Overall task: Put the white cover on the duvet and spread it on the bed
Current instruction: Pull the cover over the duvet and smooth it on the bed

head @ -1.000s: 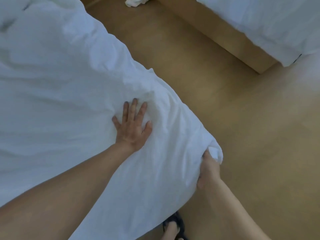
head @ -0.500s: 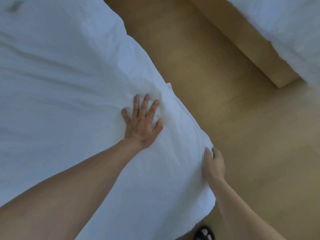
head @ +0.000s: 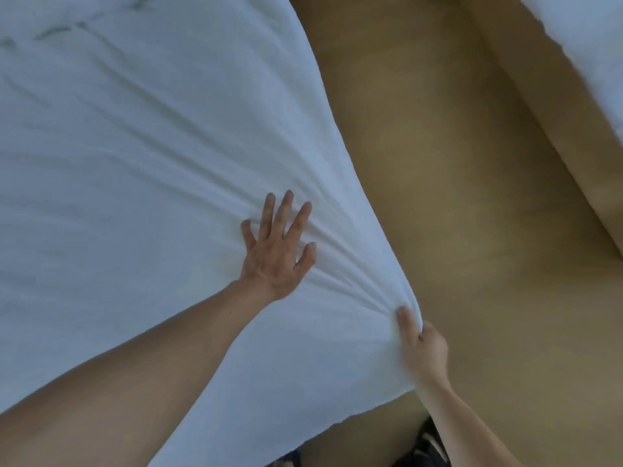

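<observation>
The left hand (head: 278, 251) lies flat on the soft white fabric duvet cover (head: 135, 163), fingers straight and spread, palm pressing down. This looks meant to anchor the bulk while the other hand works. The right hand (head: 424, 353) sits down and to the right of it, at the cover's hanging edge, with thumb and curled fingers pinching a gather of cloth. Tight creases fan out from that pinch and run up under and past the left hand's fingers, so the cloth between the two hands is under tension, probably to draw the cover snug and flat over the filling.

The cover fills everything to the left of both hands (what lies beneath it is hidden). Right of the right hand is smooth tan wooden flooring (head: 438, 197), and beyond it the light wooden base (head: 539, 129) of a second bed. Just below the right wrist is a dark strapped sandal (head: 431, 446).

No brand, label or writing can be read anywhere.
</observation>
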### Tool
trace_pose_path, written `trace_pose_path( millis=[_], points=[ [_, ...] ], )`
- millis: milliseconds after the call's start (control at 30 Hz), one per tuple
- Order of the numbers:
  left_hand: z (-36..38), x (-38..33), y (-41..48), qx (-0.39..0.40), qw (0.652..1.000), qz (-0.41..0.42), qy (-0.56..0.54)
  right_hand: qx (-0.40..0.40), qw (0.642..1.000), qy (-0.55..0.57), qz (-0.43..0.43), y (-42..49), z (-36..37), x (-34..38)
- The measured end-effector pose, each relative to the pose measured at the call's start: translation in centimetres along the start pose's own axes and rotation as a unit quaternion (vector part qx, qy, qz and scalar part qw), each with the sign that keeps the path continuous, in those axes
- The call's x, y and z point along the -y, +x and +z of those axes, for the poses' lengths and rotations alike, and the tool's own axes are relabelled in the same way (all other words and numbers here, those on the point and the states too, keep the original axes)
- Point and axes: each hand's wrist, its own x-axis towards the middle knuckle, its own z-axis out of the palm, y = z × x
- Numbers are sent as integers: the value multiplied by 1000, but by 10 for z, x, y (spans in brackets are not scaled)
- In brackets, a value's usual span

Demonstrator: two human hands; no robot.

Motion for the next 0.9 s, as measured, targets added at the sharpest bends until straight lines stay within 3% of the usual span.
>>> trace_pose_path(
  millis=[133, 267, 333, 500, 667, 767, 900],
  points=[
    [-9, -8, 18, 76, 987, -140, -28, 91, 992, -90, 13, 9, 0, 0],
    [1, -7, 16, 155, 973, -164, -39, 189, 967, -161, 63, 33, -3, 9],
    [3, -6, 15, 165, 971, -164, -47, 224, 960, -134, 100, 54, 2, 36],
    [-16, 7, 34, 100, 976, -176, -77, 213, 977, -11, 12, 114, 37, 147],
    [-36, 24, 79, -81, 977, -184, -70, 224, 973, 45, 18, 156, 85, 218],
    [-44, 35, 118, -55, 974, -200, -92, 218, 974, 61, 21, 156, 93, 242],
    [-54, 49, 152, -13, 970, -214, -116, 135, 984, 117, -8, 161, 50, 216]
  ],
)
